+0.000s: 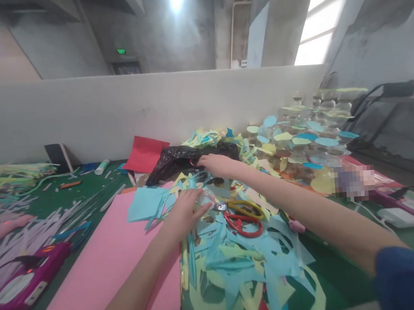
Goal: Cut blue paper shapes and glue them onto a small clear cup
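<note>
My right hand (217,165) reaches over to a crumpled black plastic bag (173,158). Its fingers are curled at the bag's opening, and a small red bit shows beside the fingertips. Closer to me, my left hand (187,207) lies over the paper scraps, thumb and fingers apart, next to something clear and shiny that I cannot make out. Just right of it are scissors (242,218) with one red and one yellow handle, lying on blue and yellow paper offcuts (232,262). Blue paper sheets (144,204) are left of my left hand.
Pink card (115,265) lies under my left forearm. Purple devices (34,275) with cables, pipe cleaners (10,230) and a glue stick (102,167) are on the left. Clear bottles with paper discs (301,141) stand at right. A white partition (136,112) closes the back.
</note>
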`<act>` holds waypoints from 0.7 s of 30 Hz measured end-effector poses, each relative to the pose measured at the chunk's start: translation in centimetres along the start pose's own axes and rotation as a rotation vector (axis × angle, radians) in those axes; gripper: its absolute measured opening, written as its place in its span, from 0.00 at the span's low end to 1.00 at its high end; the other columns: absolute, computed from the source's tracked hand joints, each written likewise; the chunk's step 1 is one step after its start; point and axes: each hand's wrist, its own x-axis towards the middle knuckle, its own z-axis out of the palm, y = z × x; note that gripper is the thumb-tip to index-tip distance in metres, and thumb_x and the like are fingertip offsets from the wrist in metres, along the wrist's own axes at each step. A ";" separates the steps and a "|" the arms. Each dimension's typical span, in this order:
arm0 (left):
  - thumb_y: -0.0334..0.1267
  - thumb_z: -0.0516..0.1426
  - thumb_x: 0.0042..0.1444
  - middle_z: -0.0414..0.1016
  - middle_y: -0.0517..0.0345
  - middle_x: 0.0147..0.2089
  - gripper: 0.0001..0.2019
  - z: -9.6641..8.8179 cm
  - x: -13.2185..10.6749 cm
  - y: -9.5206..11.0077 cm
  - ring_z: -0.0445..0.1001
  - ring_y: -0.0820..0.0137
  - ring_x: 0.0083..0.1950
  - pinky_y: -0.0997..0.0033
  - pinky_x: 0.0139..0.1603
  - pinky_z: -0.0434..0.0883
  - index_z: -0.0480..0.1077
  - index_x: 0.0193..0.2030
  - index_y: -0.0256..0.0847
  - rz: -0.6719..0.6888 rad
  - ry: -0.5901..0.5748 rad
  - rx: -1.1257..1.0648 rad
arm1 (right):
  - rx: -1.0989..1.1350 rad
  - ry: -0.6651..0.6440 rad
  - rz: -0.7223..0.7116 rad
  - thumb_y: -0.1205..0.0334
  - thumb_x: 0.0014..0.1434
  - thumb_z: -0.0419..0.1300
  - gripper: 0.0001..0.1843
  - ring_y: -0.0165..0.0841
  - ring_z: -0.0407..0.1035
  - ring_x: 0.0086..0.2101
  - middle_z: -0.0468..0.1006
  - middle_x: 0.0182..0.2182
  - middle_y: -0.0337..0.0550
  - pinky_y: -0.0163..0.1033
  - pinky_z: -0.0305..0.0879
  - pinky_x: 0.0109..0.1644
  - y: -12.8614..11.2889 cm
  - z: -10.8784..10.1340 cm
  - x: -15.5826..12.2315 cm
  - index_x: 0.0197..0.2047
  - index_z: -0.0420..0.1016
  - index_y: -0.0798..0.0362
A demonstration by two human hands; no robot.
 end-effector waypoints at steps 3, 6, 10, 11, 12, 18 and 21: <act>0.48 0.54 0.62 0.73 0.49 0.50 0.17 0.0 0.0 0.2 0.69 0.60 0.54 0.58 0.52 0.69 0.66 0.51 0.39 0.017 0.018 0.000 | -0.043 0.013 0.032 0.75 0.63 0.48 0.19 0.43 0.64 0.50 0.73 0.54 0.54 0.45 0.60 0.49 0.3 2.5 3.6 0.54 0.72 0.57; 0.47 0.55 0.61 0.74 0.49 0.49 0.16 0.1 0.1 0.5 0.70 0.60 0.53 0.58 0.52 0.69 0.67 0.50 0.39 0.050 0.037 0.014 | -0.061 0.031 0.079 0.74 0.61 0.52 0.15 0.48 0.60 0.52 0.75 0.50 0.58 0.48 0.57 0.52 0.9 4.0 5.0 0.49 0.74 0.61; 0.49 0.55 0.61 0.74 0.49 0.48 0.18 0.4 0.1 0.4 0.71 0.59 0.52 0.57 0.52 0.70 0.67 0.51 0.38 0.108 0.068 0.046 | -0.034 0.058 0.101 0.67 0.63 0.54 0.10 0.46 0.61 0.51 0.77 0.47 0.57 0.47 0.56 0.51 1.3 4.6 5.3 0.44 0.76 0.58; 0.49 0.54 0.61 0.74 0.48 0.47 0.18 0.5 0.1 0.3 0.71 0.59 0.52 0.57 0.52 0.70 0.67 0.51 0.38 0.118 0.076 0.047 | -0.021 0.072 0.104 0.66 0.65 0.53 0.11 0.45 0.62 0.50 0.77 0.47 0.57 0.46 0.56 0.51 1.3 4.4 5.3 0.44 0.75 0.58; 0.49 0.54 0.61 0.74 0.48 0.47 0.18 0.5 0.1 0.3 0.71 0.59 0.52 0.57 0.52 0.70 0.67 0.51 0.38 0.124 0.081 0.044 | -0.005 0.088 0.109 0.66 0.66 0.50 0.12 0.44 0.63 0.49 0.76 0.46 0.56 0.45 0.56 0.50 1.3 4.1 5.1 0.44 0.75 0.58; 0.47 0.54 0.62 0.74 0.49 0.48 0.17 0.5 -0.2 1.4 0.70 0.60 0.52 0.57 0.52 0.69 0.66 0.51 0.38 0.078 0.051 -0.032 | 0.140 0.168 0.151 0.61 0.70 0.44 0.15 0.35 0.69 0.41 0.76 0.46 0.48 0.36 0.61 0.42 0.5 -0.8 0.0 0.49 0.69 0.54; 0.46 0.53 0.62 0.72 0.50 0.49 0.16 0.3 -0.4 2.8 0.69 0.60 0.53 0.58 0.53 0.68 0.65 0.52 0.40 0.111 0.042 -0.073 | 0.383 0.308 0.167 0.60 0.69 0.45 0.13 0.34 0.69 0.38 0.75 0.42 0.45 0.36 0.63 0.40 -0.9 -3.6 -5.7 0.46 0.68 0.53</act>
